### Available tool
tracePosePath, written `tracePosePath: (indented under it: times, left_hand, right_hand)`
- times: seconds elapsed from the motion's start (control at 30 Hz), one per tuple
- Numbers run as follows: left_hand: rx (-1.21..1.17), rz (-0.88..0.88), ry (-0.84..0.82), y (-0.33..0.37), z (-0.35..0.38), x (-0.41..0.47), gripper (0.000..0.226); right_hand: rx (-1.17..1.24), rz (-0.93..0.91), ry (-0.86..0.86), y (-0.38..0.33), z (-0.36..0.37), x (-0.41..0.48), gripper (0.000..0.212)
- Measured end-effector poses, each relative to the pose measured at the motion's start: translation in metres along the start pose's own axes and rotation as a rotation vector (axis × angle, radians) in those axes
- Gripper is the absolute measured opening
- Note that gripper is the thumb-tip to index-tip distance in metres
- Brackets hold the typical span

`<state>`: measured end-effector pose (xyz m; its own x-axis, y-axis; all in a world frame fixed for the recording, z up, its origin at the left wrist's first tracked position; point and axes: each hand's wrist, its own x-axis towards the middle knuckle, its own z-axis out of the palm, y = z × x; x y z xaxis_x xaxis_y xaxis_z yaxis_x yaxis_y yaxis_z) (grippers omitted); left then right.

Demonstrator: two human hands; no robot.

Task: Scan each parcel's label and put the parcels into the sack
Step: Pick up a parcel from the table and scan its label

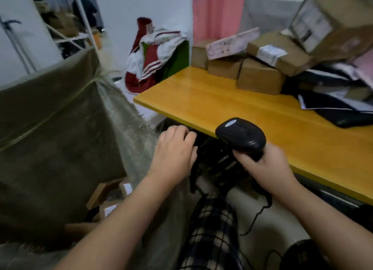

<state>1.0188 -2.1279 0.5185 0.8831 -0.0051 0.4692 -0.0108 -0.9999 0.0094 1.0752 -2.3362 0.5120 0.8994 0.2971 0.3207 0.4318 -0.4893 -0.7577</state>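
The right hand (pixel 264 166) grips the scanner (pixel 241 135) at the table's (pixel 201 96) near edge; the left hand (pixel 175 150) hangs loosely curled, empty; parcels (pixel 260 75) wait piled far right, the sack (pixel 60 118) left; next, seemingly, the left fetches one to scan.

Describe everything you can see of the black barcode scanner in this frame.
The scanner is a black, plastic-looking handheld unit with a rounded, glossy head and a small pale oval badge on top. The head points away from the person and, in this view, overlaps the near edge of the yellow table. The right hand grips the handle, hiding most of it. A thin black cord below the hand is probably its cable.
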Motion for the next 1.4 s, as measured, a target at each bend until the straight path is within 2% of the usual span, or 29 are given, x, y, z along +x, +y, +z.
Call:
tracePosePath:
  times: [0.2, 0.33, 0.57, 0.77, 0.9, 1.0, 1.13, 1.3, 1.4]
  left_hand:
    - [-0.111, 0.204, 0.068, 0.093, 0.004, 0.072, 0.034]
    - [-0.209, 0.299, 0.050, 0.163, 0.011, 0.109, 0.040]
    - [-0.285, 0.466, 0.008, 0.267, 0.022, 0.143, 0.039]
    - [-0.475, 0.424, -0.142, 0.360, 0.038, 0.196, 0.055]
    - [-0.478, 0.417, -0.246, 0.418, 0.056, 0.228, 0.058]
    - [-0.378, 0.377, -0.265, 0.446, 0.070, 0.249, 0.060]
    - [-0.277, 0.320, -0.196, 0.466, 0.082, 0.273, 0.057]
    - [-0.528, 0.221, -0.333, 0.468, 0.085, 0.288, 0.063]
    - [-0.590, 0.168, -0.269, 0.445, 0.076, 0.271, 0.067]
  right_hand:
    - [0.028, 0.169, 0.259, 0.025, -0.105, -0.004, 0.022]
    - [0.006, 0.260, 0.397, 0.043, -0.166, -0.017, 0.022]
    - [0.106, 0.364, 0.599, 0.076, -0.242, -0.045, 0.019]
    - [0.174, 0.427, 0.771, 0.111, -0.298, -0.058, 0.018]
    - [0.147, 0.501, 0.786, 0.135, -0.308, -0.046, 0.024]
    - [0.123, 0.538, 0.806, 0.149, -0.313, -0.042, 0.026]
    - [0.141, 0.580, 0.832, 0.161, -0.321, -0.045, 0.027]
    - [0.195, 0.570, 0.821, 0.158, -0.321, -0.048, 0.023]
    - [0.197, 0.545, 0.824, 0.149, -0.322, -0.050, 0.020]
